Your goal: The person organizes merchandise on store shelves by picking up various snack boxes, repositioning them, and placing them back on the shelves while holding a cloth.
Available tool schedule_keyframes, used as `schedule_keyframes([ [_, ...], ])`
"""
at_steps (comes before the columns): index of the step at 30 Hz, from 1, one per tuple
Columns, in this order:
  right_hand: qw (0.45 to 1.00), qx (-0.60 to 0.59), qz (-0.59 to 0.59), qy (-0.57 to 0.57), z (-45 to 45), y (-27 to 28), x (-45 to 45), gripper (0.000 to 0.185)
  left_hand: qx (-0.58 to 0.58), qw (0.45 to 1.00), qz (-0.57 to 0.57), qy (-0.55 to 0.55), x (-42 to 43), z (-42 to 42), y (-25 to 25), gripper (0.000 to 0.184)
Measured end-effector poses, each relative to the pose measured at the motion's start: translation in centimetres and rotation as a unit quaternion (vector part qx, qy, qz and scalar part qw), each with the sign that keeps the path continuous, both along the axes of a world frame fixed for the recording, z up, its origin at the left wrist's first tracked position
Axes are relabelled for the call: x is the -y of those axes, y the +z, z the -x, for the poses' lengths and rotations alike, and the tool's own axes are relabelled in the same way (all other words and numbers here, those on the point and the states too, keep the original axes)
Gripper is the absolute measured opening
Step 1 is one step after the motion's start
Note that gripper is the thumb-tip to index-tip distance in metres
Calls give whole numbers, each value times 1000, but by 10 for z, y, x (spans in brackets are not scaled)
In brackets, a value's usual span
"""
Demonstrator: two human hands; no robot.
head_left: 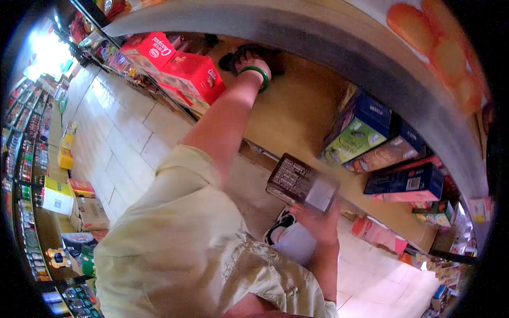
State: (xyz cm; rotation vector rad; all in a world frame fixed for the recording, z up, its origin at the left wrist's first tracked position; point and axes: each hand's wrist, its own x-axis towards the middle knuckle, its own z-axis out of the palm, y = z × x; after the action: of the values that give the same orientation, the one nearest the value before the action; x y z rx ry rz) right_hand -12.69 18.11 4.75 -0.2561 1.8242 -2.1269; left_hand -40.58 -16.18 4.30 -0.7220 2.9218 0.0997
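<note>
My left hand (pixel 255 62), with a green bangle at its wrist, is closed over a bunched dark cloth (pixel 231 62) on the wooden shelf (pixel 286 100). Part of the cloth and the fingertips are in shadow. Just left of that hand stand red boxes (pixel 193 77). Lower down, my right hand (pixel 318 220) grips a dark brown box (pixel 291 177) with pale printing, in front of the shelf's edge. The far end of this box is blurred. Nearer the right hand, a green box (pixel 355 139) and a dark blue box (pixel 405 183) sit on the shelf.
A curved grey shelf edge (pixel 318 40) runs overhead. Tiled floor (pixel 119 143) shows at the left, with a cardboard box (pixel 89 213) and a yellow-and-white container (pixel 57 196) by another stocked shelf (pixel 29 159). A red-and-pink package (pixel 377 233) lies below the shelf.
</note>
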Motion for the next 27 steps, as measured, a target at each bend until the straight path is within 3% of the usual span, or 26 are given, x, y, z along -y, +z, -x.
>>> schedule_keyframes([
  [3, 996, -62, -57, -1, 5, -8, -1, 64, -8, 995, -42, 91, 25, 25, -3, 64],
  [5, 992, -42, -108, 49, 7, -10, -3, 63, -22, 990, -53, 129, 44, 39, -5, 64],
  [7, 993, -38, -105, 30, 8, 5, 2, 59, -32, 985, -61, 161, 63, 49, -4, 65],
  [10, 984, -138, -95, 53, 14, 12, 6, 61, -39, 978, -67, 192, 84, 60, -7, 66],
  [14, 981, -127, -127, 68, 19, 14, 10, 60, -42, 971, -69, 226, 106, 65, -11, 67],
  [21, 970, -191, -141, 58, 22, 11, 7, 62, -29, 976, -45, 211, 89, 56, -5, 69],
  [27, 965, -186, -173, 67, 17, 7, 8, 69, 28, 988, -19, 150, 2, 16, 17, 72],
])
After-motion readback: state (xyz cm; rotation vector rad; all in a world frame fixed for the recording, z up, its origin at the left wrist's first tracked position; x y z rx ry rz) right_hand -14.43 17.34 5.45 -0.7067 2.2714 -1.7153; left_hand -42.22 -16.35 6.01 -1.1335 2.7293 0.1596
